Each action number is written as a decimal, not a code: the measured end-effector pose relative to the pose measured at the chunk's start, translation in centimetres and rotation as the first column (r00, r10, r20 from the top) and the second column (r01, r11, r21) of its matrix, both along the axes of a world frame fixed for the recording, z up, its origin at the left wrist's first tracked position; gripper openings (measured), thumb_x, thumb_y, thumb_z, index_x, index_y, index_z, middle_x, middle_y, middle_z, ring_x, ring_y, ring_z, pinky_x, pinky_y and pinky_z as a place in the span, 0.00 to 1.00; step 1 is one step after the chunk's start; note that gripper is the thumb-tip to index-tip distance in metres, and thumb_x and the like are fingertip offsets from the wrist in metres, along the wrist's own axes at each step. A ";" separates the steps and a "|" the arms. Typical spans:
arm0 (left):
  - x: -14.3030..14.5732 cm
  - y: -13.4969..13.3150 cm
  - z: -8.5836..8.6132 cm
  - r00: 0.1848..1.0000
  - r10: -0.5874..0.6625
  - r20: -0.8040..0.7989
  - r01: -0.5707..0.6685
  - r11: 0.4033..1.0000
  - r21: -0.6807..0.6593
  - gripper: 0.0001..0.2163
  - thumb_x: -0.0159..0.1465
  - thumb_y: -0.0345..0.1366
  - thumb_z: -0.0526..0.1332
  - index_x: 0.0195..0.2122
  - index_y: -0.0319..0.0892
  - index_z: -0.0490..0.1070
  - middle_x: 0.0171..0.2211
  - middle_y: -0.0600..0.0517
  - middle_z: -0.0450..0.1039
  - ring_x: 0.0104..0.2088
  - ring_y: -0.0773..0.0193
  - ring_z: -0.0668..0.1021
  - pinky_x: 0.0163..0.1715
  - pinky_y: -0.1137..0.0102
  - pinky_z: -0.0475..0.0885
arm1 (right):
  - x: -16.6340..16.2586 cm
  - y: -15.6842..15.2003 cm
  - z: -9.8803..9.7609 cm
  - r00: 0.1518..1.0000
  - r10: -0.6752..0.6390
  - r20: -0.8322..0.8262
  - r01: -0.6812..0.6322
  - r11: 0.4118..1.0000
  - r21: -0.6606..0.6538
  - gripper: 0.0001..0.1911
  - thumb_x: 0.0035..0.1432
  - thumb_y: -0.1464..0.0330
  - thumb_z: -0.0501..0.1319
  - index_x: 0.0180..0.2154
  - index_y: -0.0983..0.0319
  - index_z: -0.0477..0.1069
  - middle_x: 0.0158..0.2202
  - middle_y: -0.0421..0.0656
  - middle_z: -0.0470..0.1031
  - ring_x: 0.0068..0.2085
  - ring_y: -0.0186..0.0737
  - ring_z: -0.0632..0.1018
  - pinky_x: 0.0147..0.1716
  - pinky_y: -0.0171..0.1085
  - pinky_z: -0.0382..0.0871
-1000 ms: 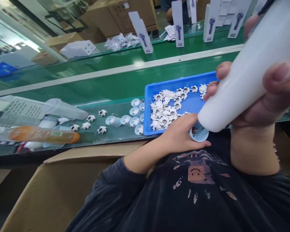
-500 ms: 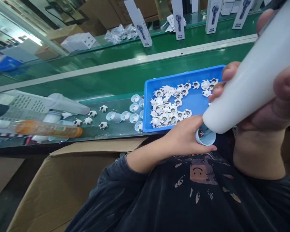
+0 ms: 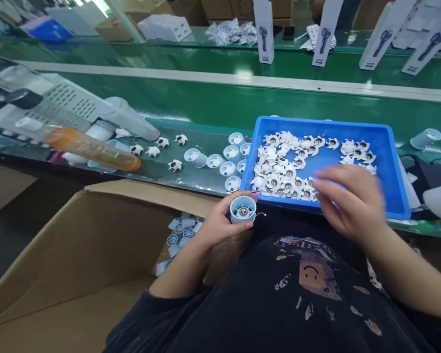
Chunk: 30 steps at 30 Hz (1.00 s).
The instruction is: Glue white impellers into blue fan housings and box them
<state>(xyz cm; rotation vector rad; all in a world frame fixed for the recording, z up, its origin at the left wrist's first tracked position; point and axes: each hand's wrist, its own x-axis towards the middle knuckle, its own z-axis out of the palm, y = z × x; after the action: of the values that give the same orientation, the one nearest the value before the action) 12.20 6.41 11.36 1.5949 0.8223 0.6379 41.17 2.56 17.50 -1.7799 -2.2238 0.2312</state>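
the left hand (image 3: 220, 223) was closed around a small fan housing (image 3: 243, 210), held just in front of the blue tray's (image 3: 321, 122) near left corner, over the edge of the counter (image 3: 150, 172). the housing was a short white cylinder with its open end facing up. inside it sat a round motor with copper-coloured parts at the centre, and a thin wire stuck out on the side toward the tray.

the right hand (image 3: 349, 201) hovered over the tray's near edge, blurred, with fingers spread loosely and nothing visible in them.

the tray held a heap of white impellers (image 3: 279, 171), thickest in its left half, with bare blue floor showing to the right. just left of the tray stood a cluster of empty housings (image 3: 224, 164), open ends up. farther left of the tray lay a few loose impellers (image 3: 174, 165) and an orange bottle (image 3: 91, 147) on its side.

below the counter, left of the tray, an open cardboard box (image 3: 95, 235) held a small pile of housings (image 3: 182, 230) in its near right corner. the rest of its floor was bare cardboard.
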 end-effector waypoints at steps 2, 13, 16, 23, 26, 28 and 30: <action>0.4 -0.3 -0.4 1.000 -0.008 0.028 0.008 1.000 0.019 0.30 0.55 0.40 0.70 0.56 0.42 0.62 0.50 0.40 0.74 0.49 0.50 0.78 0.49 0.57 0.73 | -2.2 4.0 -1.2 0.988 0.073 0.134 -0.056 0.990 -0.130 0.11 0.69 0.69 0.57 0.50 0.64 0.71 0.52 0.49 0.69 0.54 0.44 0.71 0.56 0.49 0.68; 0.4 0.2 0.5 1.000 0.004 -0.002 -0.004 0.998 0.058 0.25 0.53 0.43 0.70 0.50 0.40 0.67 0.49 0.43 0.72 0.49 0.50 0.76 0.51 0.55 0.71 | -3.8 11.8 -3.2 0.845 0.311 0.434 -0.096 0.889 -0.448 0.14 0.68 0.69 0.58 0.54 0.64 0.69 0.53 0.48 0.67 0.53 0.45 0.71 0.56 0.53 0.68; 1.2 0.9 0.3 0.995 -0.086 -0.043 0.092 0.985 0.145 0.26 0.55 0.42 0.66 0.54 0.41 0.67 0.52 0.42 0.72 0.51 0.48 0.75 0.54 0.53 0.69 | -4.1 10.8 -2.8 0.872 0.274 0.406 -0.066 0.887 -0.456 0.16 0.69 0.68 0.57 0.57 0.63 0.67 0.54 0.48 0.67 0.54 0.45 0.71 0.57 0.52 0.67; 3.5 1.8 -0.3 0.996 -0.083 0.018 0.079 0.980 0.185 0.30 0.50 0.44 0.71 0.52 0.42 0.66 0.50 0.45 0.73 0.50 0.50 0.76 0.53 0.57 0.71 | -7.1 10.9 -2.2 0.922 0.084 0.379 0.153 0.819 -0.553 0.17 0.69 0.61 0.58 0.53 0.65 0.69 0.48 0.48 0.70 0.49 0.41 0.74 0.50 0.45 0.73; 3.7 1.7 -0.3 0.996 -0.090 0.023 0.082 0.970 0.228 0.27 0.52 0.45 0.72 0.50 0.42 0.69 0.50 0.45 0.74 0.51 0.50 0.76 0.55 0.57 0.70 | -8.7 11.5 -2.3 0.904 -0.005 0.427 0.257 0.805 -0.534 0.17 0.68 0.60 0.59 0.49 0.67 0.70 0.47 0.49 0.71 0.49 0.42 0.74 0.50 0.46 0.72; 3.4 1.5 -0.2 0.993 -0.114 0.014 0.104 0.947 0.302 0.25 0.55 0.44 0.71 0.52 0.43 0.69 0.52 0.44 0.74 0.53 0.49 0.75 0.57 0.56 0.68 | -9.3 11.8 -2.5 0.897 -0.043 0.440 0.292 0.805 -0.516 0.16 0.66 0.62 0.61 0.48 0.67 0.70 0.47 0.48 0.71 0.50 0.43 0.73 0.51 0.46 0.72; 2.8 1.2 -0.1 0.994 -0.111 0.004 0.102 0.926 0.363 0.26 0.56 0.43 0.69 0.55 0.43 0.68 0.54 0.44 0.72 0.54 0.49 0.75 0.59 0.56 0.67 | -9.4 11.7 -2.4 0.901 -0.068 0.429 0.297 0.817 -0.494 0.14 0.64 0.66 0.63 0.47 0.68 0.71 0.47 0.49 0.71 0.51 0.45 0.73 0.53 0.49 0.70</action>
<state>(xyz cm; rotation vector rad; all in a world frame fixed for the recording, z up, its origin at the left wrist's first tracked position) 15.04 7.58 11.29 1.9479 0.6172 0.7609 31.79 14.25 15.11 -2.5381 -2.3808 0.5677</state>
